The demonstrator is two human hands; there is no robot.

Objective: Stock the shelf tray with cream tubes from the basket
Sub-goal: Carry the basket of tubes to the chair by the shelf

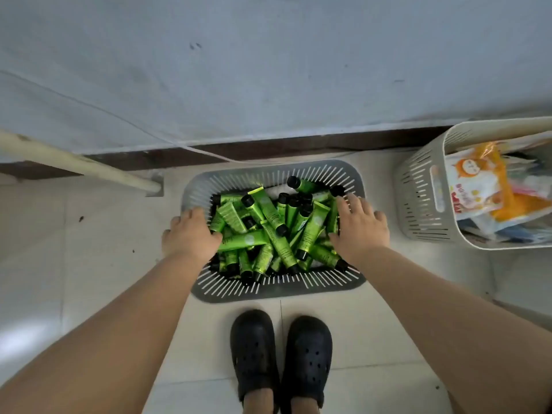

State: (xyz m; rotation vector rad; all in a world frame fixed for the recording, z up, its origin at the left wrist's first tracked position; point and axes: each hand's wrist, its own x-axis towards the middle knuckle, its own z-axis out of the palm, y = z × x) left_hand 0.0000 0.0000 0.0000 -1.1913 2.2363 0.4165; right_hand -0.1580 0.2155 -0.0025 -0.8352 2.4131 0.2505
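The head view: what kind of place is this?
Probably a shop's stockroom or aisle floor: a grey basket heaped with identical green cream tubes, a white basket of packaged goods, pale tiled floor.
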